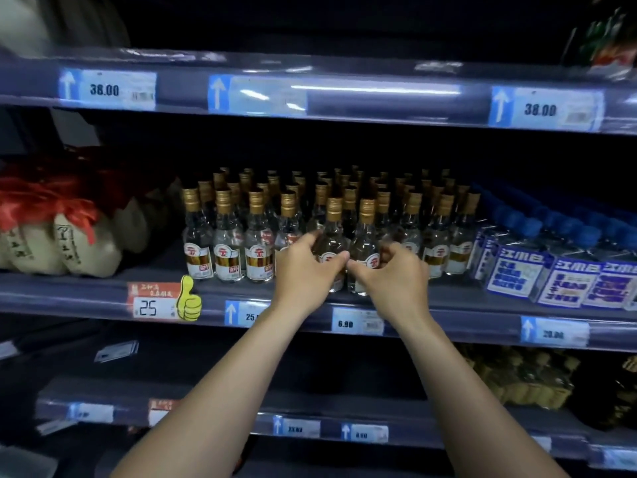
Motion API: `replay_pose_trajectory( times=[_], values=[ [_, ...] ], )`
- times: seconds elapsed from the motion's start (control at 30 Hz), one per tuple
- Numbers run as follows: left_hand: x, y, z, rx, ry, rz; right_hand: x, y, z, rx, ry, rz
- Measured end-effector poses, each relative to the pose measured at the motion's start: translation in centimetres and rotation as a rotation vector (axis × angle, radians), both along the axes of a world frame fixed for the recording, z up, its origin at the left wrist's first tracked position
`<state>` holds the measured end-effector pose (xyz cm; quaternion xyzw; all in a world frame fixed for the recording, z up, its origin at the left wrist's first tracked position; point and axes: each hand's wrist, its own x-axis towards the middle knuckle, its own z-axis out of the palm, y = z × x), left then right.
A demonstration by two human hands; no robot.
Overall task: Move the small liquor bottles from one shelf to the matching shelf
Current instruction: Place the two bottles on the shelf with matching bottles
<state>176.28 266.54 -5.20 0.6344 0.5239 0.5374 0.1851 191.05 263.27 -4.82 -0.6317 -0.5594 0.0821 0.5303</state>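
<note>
— Left hand [306, 270]?
— Curled round a small liquor bottle [333, 232], thumb across the label, fingers behind the glass.
— Right hand [393, 281]?
— Same grasp on the neighbouring bottle [366, 232]: thumb in front, fingers hooked round the far side. Thumb tips almost touching.
— Where exactly?
— Both upright at the front lip of the middle shelf [465, 298], just ahead of the packed rows of matching bottles [256, 232]: clear glass, gold screw caps, red-and-gold labels. Cannot tell whether resting on the shelf or lifted just off it.
— Either side?
— Left: cream ceramic jars [86, 250] topped with red ribbon. Right: blue-capped bottles [565, 270] with blue-and-white labels, just beside the gold-capped block.
— Along the shelf edge?
— Price tags: a red tag [151, 301] reading 25 beside a yellow thumbs-up sticker [189, 300], a white tag [356, 322] reading 6.90 between the two wrists.
</note>
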Motion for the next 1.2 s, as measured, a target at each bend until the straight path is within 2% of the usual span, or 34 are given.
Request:
replay_pose_trajectory(
  times=[0.3,0.43,0.57,0.73,1.03,1.2],
  values=[
    [-0.2,-1.3,-1.2,0.076,0.094,0.024,0.7,0.6,-1.2,0.012,-0.056,0.03],
    [-0.8,-2.5,-2.6,0.142,-0.008,0.031,2.3,-0.1,-1.1,-0.072,-0.082,0.136],
    [-1.1,-3.5,-3.4,0.245,0.197,0.121,3.4,0.0,-1.0,-0.107,-0.076,0.189],
    [-1.0,-2.6,-2.3,0.179,0.202,0.18,2.2,0.8,-0.7,-0.081,-0.09,0.183],
    [-2.1,-2.3,-3.0,0.28,0.269,0.218,1.6,1.2,-0.8,-0.07,-0.188,0.115],
    [-3.3,-1.7,-2.4,0.24,0.258,0.221,0.8,1.5,-0.7,-0.075,-0.184,0.114]
  ],
)
